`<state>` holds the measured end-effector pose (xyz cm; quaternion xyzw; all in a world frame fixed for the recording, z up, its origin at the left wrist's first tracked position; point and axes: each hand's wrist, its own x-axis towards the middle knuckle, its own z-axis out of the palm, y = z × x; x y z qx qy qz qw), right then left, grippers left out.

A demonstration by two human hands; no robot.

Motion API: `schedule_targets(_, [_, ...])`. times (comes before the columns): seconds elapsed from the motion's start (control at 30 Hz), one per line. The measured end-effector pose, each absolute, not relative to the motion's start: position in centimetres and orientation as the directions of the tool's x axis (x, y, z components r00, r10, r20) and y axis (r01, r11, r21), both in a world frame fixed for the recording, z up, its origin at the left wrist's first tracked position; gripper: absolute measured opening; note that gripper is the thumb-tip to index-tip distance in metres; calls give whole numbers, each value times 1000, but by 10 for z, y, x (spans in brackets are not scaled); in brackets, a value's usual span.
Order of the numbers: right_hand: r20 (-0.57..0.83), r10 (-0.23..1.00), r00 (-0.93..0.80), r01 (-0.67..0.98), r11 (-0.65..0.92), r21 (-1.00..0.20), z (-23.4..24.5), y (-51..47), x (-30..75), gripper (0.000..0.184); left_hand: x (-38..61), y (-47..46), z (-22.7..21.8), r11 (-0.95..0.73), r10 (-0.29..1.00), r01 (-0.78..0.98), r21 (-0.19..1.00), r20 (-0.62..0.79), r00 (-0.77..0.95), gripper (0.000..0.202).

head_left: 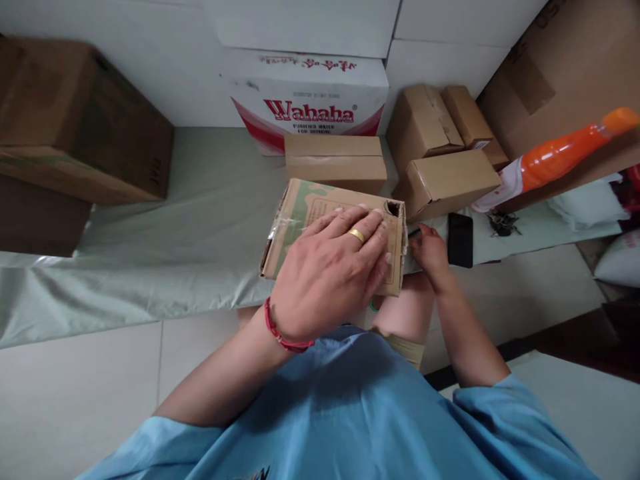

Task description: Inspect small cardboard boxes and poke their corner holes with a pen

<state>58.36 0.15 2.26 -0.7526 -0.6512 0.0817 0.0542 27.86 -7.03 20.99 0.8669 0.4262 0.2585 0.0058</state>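
Observation:
A cardboard box (345,193) with green print and shiny tape on its left end sits in front of me, a torn hole showing at its far right corner. My left hand (335,267) lies flat across the top, fingers stretched out, with a gold ring and a red bracelet. Close to the box's right end, my right hand (430,252) has its fingers closed around a thin dark object (415,233). Only a short piece of that object shows, so I cannot tell its kind.
Several closed cartons, including one brown carton (453,180), stand behind and right. A white Wahaha carton (315,100) is against the wall. A black phone (460,240) and an orange bottle (560,160) lie right; large boxes (80,127) stand left on the cloth-covered bench (200,233).

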Motion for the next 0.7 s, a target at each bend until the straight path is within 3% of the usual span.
schedule_targets(0.17, [118, 878, 465, 878, -439, -190, 24, -14, 626, 68, 279, -70, 209, -633, 748, 737, 237, 434, 502, 38])
schedule_targets(0.27, [69, 764, 641, 756, -613, -229, 23, -19, 648, 87, 280, -70, 209, -633, 744, 742, 220, 435, 506, 39])
schedule_targets(0.43, [-48, 715, 697, 689, -687, -230, 20, -9, 663, 84, 280, -71, 209, -634, 742, 745, 208, 437, 509, 38])
schedule_targets(0.7, [-131, 681, 721, 650, -729, -215, 33, -9, 669, 98, 280, -72, 209, -623, 757, 746, 236, 425, 497, 39])
